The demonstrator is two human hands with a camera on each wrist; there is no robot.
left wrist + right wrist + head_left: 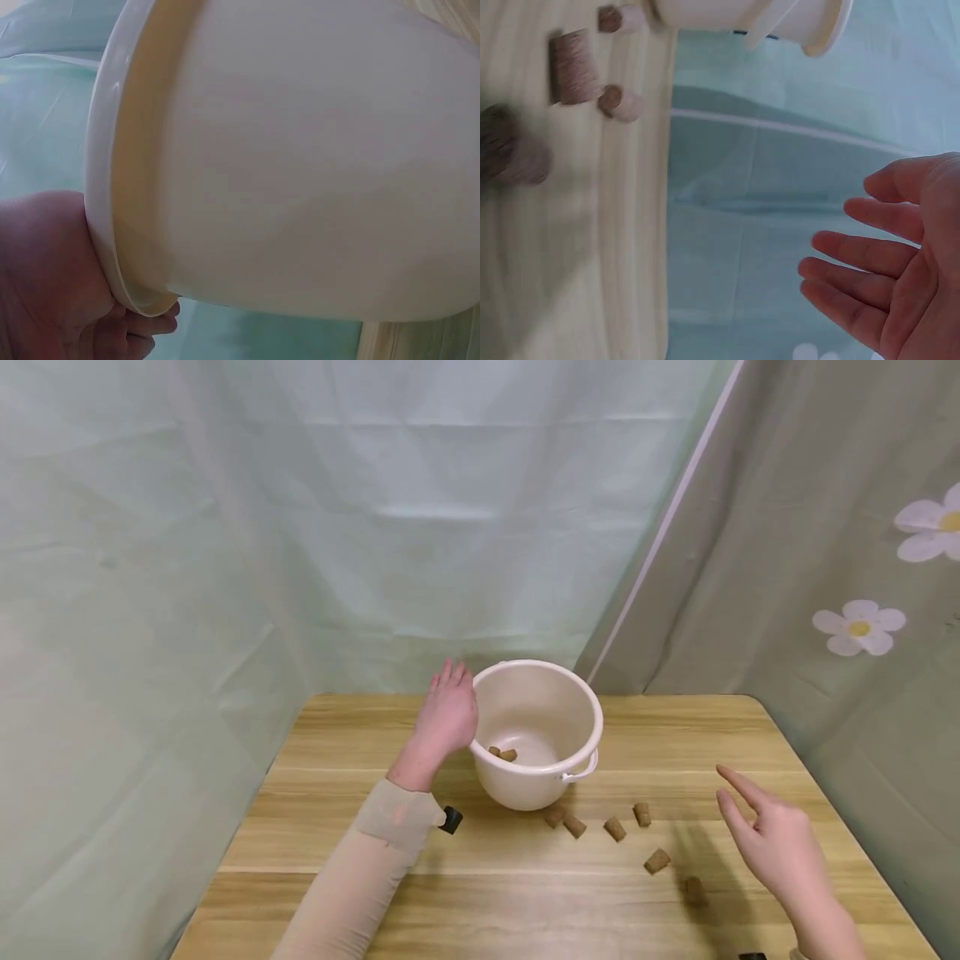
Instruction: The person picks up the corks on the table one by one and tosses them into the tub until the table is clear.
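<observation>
A white bucket (517,785) with a side handle (583,768) stands upright toward the back of the table. Two brown corks (507,755) lie on its bottom. My left hand (450,714) rests against the left side of the rim (105,142), its fingers reaching along the outside; the thumb is hidden. My right hand (783,843) hovers over the right part of the table with nothing in it, thumb and fingers apart. Several loose corks (657,861) lie between it and the bucket; the nearest cork (695,892) is left of this hand.
The wooden table (337,852) ends at a pale green curtain (465,543) behind the bucket. A grey curtain with white flowers (859,628) hangs on the right. Corks (575,826) also lie close to the bucket's front.
</observation>
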